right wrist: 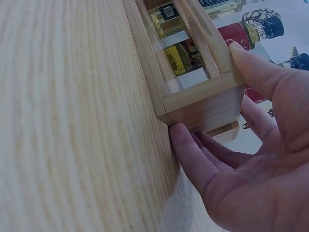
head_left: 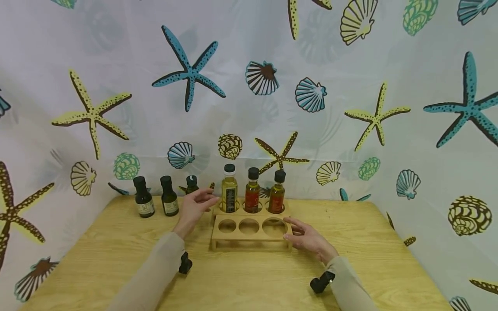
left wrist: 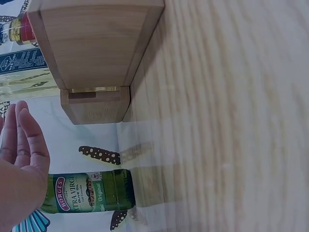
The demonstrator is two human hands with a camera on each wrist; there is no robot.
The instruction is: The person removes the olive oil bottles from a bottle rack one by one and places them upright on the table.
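Observation:
A two-tier wooden bottle rack (head_left: 253, 235) stands on the table, with round holes in its lower front tier. Its rear tier bears a pale oil bottle (head_left: 229, 190) and two red-labelled oil bottles (head_left: 252, 196), all upright. My right hand (head_left: 311, 242) holds the rack's right end; in the right wrist view the thumb (right wrist: 241, 55) lies at the top edge and the fingers (right wrist: 193, 154) along the end panel. My left hand (head_left: 192, 211), empty and with loosely extended fingers, hovers left of the pale bottle. It partly hides a green olive oil bottle (left wrist: 91, 191) behind it.
Two dark bottles with pale labels, one (head_left: 144, 198) farther left and one (head_left: 169, 198) nearer the hand, stand at the table's back left. A curtain (head_left: 233, 121) printed with starfish and shells hangs close behind the wooden table (head_left: 233, 280) and along its sides.

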